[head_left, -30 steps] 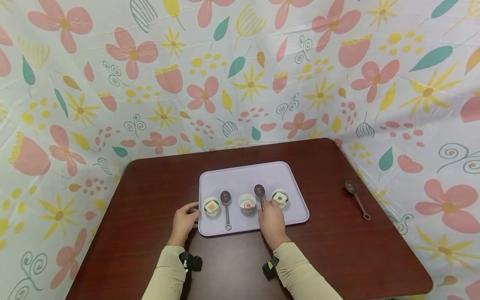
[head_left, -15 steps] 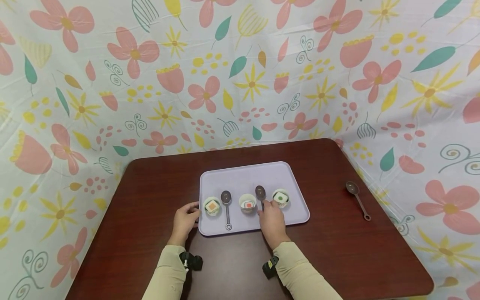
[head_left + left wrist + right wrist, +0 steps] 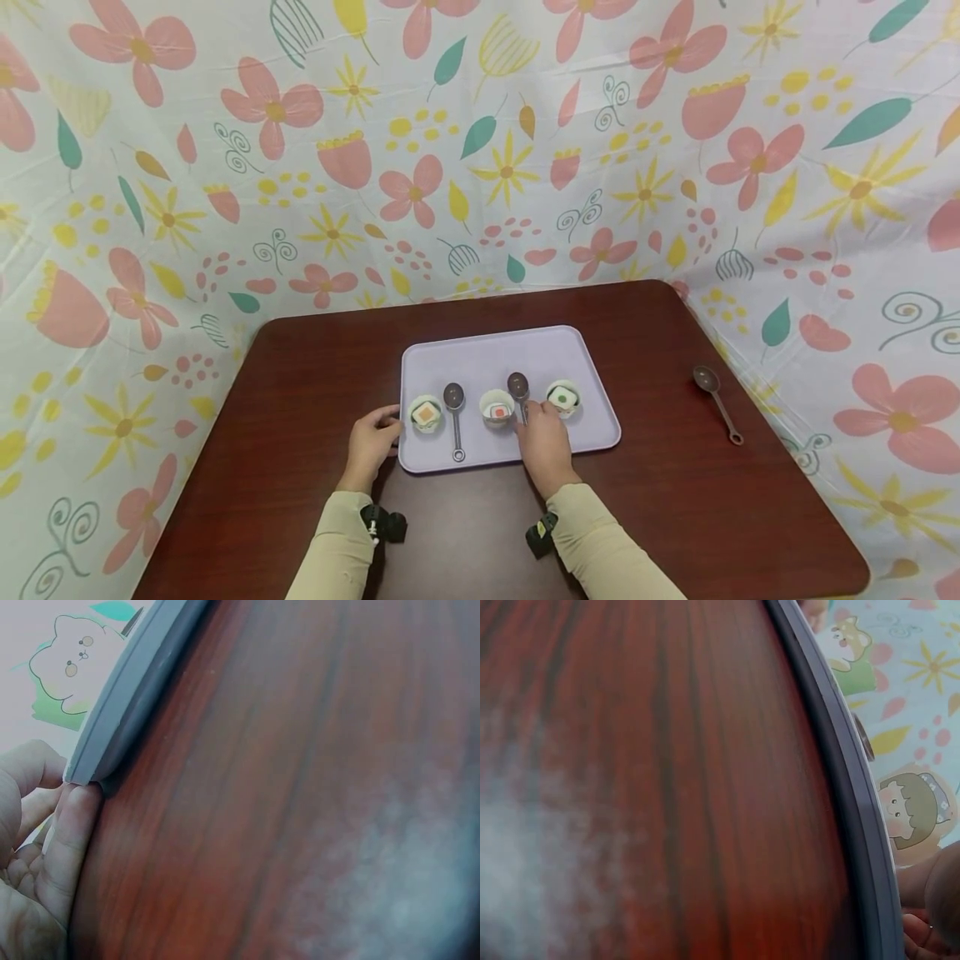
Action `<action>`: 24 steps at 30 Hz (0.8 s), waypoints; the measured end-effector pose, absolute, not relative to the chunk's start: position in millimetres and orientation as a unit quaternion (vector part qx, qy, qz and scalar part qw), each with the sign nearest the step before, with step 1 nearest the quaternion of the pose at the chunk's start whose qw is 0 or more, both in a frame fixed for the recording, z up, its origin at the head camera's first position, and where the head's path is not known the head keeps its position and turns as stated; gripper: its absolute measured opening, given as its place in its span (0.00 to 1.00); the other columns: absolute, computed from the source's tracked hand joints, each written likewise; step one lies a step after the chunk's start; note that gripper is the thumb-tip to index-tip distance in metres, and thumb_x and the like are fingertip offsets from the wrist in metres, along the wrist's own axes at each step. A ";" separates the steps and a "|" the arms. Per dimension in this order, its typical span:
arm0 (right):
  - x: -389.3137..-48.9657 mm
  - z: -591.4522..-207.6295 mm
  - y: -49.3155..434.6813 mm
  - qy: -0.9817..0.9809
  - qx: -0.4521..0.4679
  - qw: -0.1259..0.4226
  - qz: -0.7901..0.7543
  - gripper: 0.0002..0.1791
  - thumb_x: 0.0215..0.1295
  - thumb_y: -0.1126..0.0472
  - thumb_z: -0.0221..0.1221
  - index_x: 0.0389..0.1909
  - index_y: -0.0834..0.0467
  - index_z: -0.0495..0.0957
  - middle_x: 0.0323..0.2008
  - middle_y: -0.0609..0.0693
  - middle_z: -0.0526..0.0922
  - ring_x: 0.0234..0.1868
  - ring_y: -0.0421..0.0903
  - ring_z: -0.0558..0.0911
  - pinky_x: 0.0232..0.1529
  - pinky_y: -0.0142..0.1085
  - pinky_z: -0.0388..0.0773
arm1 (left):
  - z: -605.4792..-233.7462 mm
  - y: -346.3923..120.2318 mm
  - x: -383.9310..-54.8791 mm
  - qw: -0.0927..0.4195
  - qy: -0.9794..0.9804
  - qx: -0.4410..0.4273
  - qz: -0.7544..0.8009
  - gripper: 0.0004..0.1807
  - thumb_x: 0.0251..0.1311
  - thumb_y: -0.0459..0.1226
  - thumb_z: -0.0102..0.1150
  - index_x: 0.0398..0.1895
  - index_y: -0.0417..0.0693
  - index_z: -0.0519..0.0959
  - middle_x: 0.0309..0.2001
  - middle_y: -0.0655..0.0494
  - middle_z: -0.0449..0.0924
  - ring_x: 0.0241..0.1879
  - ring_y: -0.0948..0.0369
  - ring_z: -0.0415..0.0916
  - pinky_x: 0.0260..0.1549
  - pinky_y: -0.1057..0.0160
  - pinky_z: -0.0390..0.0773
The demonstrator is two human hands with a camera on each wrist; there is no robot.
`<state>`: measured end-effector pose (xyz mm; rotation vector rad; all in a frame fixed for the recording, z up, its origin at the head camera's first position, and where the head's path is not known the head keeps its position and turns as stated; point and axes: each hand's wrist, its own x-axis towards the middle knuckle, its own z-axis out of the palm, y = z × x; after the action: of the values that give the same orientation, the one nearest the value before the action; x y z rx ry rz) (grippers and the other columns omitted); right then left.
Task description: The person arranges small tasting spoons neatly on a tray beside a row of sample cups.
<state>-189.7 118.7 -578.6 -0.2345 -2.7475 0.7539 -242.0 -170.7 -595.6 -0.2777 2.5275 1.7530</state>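
Note:
A pale lilac tray (image 3: 483,358) lies on the table, bearing three small cups and two dark measuring spoons. My left hand (image 3: 371,446) is at its left edge; the left wrist view shows thumb and fingers around the tray rim (image 3: 112,712). With its fingertips, my right hand (image 3: 545,442) holds the handle of the right-hand measuring spoon (image 3: 517,384), partly hiding that handle. This spoon lies between the middle cup (image 3: 497,409) and the right cup (image 3: 563,398). The other spoon (image 3: 453,397) lies beside the left cup (image 3: 426,414). Each cup contains a square piece with a coloured centre.
A third measuring spoon (image 3: 706,379) lies near the right edge of the dark wooden table (image 3: 675,483). Behind and beside the table hangs a flowered cloth (image 3: 450,125). Each wrist wears a black camera.
The bowl of the spoon in my right hand has shifted slightly left on the tray. Both hands stay almost in place, and the head view has moved a little.

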 end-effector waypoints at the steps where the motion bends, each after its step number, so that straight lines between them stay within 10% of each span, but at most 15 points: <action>1: -188.9 -578.1 119.1 -0.951 -0.081 0.141 0.262 0.23 0.58 0.60 0.72 0.50 0.70 0.80 0.44 0.63 0.81 0.43 0.59 0.85 0.45 0.51 0.83 | -595.6 -170.4 -242.2 0.027 0.818 -0.091 0.568 0.21 0.60 0.33 0.63 0.59 0.44 0.82 0.41 0.44 0.81 0.31 0.55 0.81 0.26 0.58 0.86; 24: -165.4 -518.0 213.4 -0.925 0.020 0.251 0.284 0.11 0.59 0.62 0.69 0.41 0.63 0.85 0.31 0.53 0.82 0.31 0.49 0.81 0.32 0.46 0.79 | -598.6 -166.4 -240.5 0.017 0.822 -0.095 0.561 0.22 0.60 0.34 0.62 0.59 0.45 0.82 0.42 0.44 0.81 0.31 0.56 0.81 0.27 0.59 0.85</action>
<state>-165.4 213.4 -518.0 0.0534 -2.5170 0.7733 -240.5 -166.4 -598.6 -0.2944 2.5564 1.7426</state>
